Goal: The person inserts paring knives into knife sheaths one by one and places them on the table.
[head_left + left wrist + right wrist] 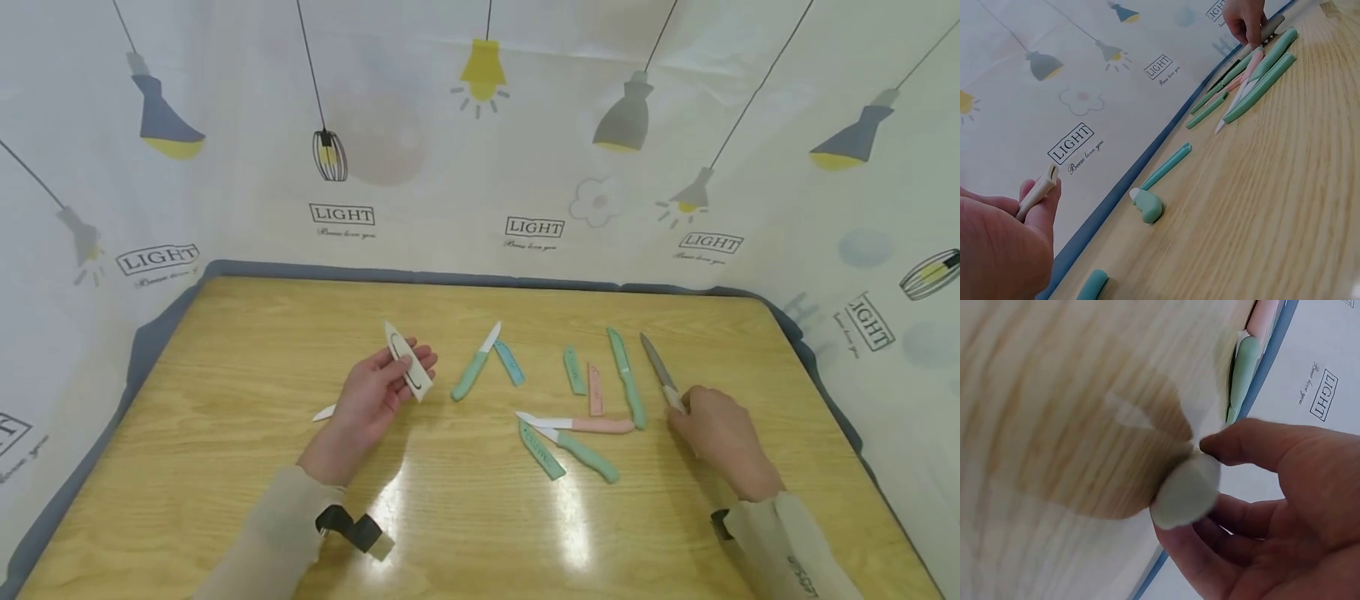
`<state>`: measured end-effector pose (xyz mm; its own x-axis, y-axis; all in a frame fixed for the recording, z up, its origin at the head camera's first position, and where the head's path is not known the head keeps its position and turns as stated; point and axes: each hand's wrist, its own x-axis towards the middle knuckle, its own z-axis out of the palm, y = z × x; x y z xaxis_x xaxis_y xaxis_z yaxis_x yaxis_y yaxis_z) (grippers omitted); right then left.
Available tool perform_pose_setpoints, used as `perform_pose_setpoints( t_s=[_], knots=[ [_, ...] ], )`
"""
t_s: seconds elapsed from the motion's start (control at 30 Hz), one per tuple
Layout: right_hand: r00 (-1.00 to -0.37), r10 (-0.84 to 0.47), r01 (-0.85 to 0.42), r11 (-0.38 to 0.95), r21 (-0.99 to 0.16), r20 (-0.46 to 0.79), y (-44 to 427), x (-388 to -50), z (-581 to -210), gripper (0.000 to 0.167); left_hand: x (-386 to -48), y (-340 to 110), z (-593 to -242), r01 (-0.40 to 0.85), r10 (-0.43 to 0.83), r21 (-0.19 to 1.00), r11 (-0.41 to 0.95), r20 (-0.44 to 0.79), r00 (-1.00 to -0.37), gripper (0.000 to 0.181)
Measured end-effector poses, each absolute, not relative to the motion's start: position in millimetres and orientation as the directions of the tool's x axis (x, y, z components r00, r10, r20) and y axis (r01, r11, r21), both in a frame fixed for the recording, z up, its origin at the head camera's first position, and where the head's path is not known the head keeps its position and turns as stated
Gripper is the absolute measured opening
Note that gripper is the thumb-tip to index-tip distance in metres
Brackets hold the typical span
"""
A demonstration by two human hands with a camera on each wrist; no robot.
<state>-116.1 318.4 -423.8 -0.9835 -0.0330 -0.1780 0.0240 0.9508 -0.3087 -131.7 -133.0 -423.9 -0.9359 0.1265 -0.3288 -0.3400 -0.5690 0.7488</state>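
At left, the left hand (375,398) pinches a cream sheath (415,377) between thumb and fingers; a white blade (325,413) shows left of the wrist (its handle is hidden). At right, the right hand (717,432) grips the pale handle of a grey-bladed knife (660,367), the tip pointing toward the far side of the table (240,358). Left of that knife lie a green knife (627,379), a pink knife (603,426) and a pink sheath (595,390). Farther left, a blue sheath (509,363) lies beside another green-handled knife (472,371).
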Motion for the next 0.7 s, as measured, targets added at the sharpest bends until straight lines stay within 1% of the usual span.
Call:
perform_pose_setpoints(
  t_s=[0.1, 0.23, 0.43, 0.6, 0.7],
  knots=[
    [-0.987, -0.018, 0.031, 0.953, -0.301, -0.158, 319.1, -114.8, -424.9, 0.023, -131.7, -130.5, -426.1, -0.344, 0.127, 0.752, -0.562, -0.333, -0.934, 0.048],
    [-0.991, -0.008, 0.034, 0.952, -0.305, -0.136, 320.9, -112.6, -425.7, 0.025, -131.8, -128.5, -427.8, -0.347, 0.123, 0.744, -0.571, -0.34, -0.932, 0.048],
    [-0.989, 0.012, 0.065, 0.931, -0.36, -0.147, 323.0, -108.5, -423.6, 0.029, -132.0, -127.3, -429.2, -0.361, 0.125, 0.721, -0.591, -0.36, -0.924, 0.048],
    [-0.986, 0.01, 0.083, 0.894, -0.44, -0.165, 323.3, -105.4, -418.8, 0.046, -131.3, -126.2, -429.8, -0.361, 0.119, 0.733, -0.577, -0.361, -0.925, 0.048],
    [-0.989, -0.004, 0.069, 0.873, -0.483, -0.149, 320.9, -102.3, -414.6, 0.054, -132.1, -124.6, -430.1, -0.357, 0.115, 0.733, -0.579, -0.36, -0.926, 0.049]
  ],
)
